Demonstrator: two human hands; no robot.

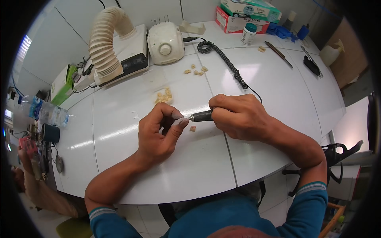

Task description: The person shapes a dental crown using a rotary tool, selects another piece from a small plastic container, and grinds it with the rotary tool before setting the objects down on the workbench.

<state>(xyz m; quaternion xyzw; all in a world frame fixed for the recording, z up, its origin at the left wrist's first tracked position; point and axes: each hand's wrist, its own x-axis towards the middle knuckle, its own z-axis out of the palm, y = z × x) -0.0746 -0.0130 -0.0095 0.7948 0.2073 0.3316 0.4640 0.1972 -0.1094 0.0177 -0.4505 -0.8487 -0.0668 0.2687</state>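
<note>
My right hand [240,117] is wrapped round a black rotary handpiece [202,116], whose metal tip points left. Its coiled black cord [226,61] runs back to a white control box [166,43]. The fingertips of my left hand [160,129] are pinched together at the handpiece's tip, dusted with pale powder. What they hold is too small and hidden to make out. Just below the handpiece lies a small tan piece [193,128]. Beyond my left hand, several yellowish pieces [164,96] lie in a clear container, and a few more [196,72] sit farther back.
A ribbed white hose [104,43] curves over a unit at the back left. Mask boxes [242,22], a green-capped bottle [249,33], a brown pointed tool [278,54] and black-handled tweezers [311,65] are at the back right. Another person's arm [43,194] shows at the left edge.
</note>
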